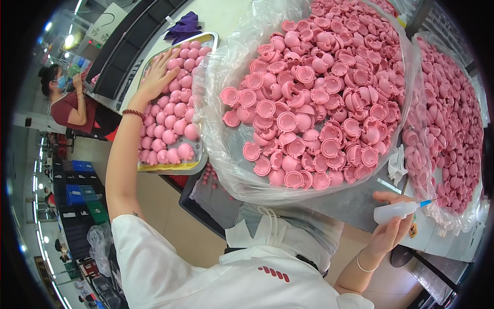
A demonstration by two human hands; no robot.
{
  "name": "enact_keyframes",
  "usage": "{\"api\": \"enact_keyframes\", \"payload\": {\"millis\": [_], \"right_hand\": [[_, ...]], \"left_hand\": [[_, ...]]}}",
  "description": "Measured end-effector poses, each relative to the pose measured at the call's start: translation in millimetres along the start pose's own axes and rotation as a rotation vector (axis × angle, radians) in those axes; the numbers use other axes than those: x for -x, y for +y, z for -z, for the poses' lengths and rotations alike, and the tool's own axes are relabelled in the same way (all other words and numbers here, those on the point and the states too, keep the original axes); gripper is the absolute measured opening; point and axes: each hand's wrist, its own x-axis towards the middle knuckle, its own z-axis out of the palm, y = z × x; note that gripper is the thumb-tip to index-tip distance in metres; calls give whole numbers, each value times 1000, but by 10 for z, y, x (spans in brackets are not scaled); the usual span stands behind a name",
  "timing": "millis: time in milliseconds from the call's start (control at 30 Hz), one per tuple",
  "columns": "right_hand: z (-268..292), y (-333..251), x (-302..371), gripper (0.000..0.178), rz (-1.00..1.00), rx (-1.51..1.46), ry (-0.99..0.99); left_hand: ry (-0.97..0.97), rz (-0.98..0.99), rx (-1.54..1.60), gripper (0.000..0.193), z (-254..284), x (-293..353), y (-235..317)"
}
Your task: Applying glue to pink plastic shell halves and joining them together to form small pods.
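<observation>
My left hand (158, 78) rests with fingers spread over pink balls (170, 122) that fill a tray (201, 160) with a yellowish rim. In my right hand (392, 232) is a small white squeeze bottle (389, 211) with a blue needle tip, held tilted with the tip pointing right. Between my hands, a large clear plastic bag (221, 170) lies opened out, heaped with pink hollow half shells (319, 98). Some of the tray's left side is hidden under my left hand and forearm.
A second bag of pink shells (447, 118) stands at the far right. A crumpled white tissue (397, 165) lies by the bag's edge. Behind the tray is a dark purple cloth (183, 28). A dark bin (206, 201) sits below the table edge. At the left, another person (72, 103) sits working.
</observation>
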Motion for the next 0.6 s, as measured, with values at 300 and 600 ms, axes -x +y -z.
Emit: {"api": "enact_keyframes", "payload": {"millis": [300, 600], "right_hand": [[-13, -41, -11, 46, -59, 8, 18], [22, 5, -42, 37, 56, 36, -52]], "left_hand": [[-51, 6, -51, 58, 62, 174, 38], [112, 148, 157, 50, 551, 795, 835]]}}
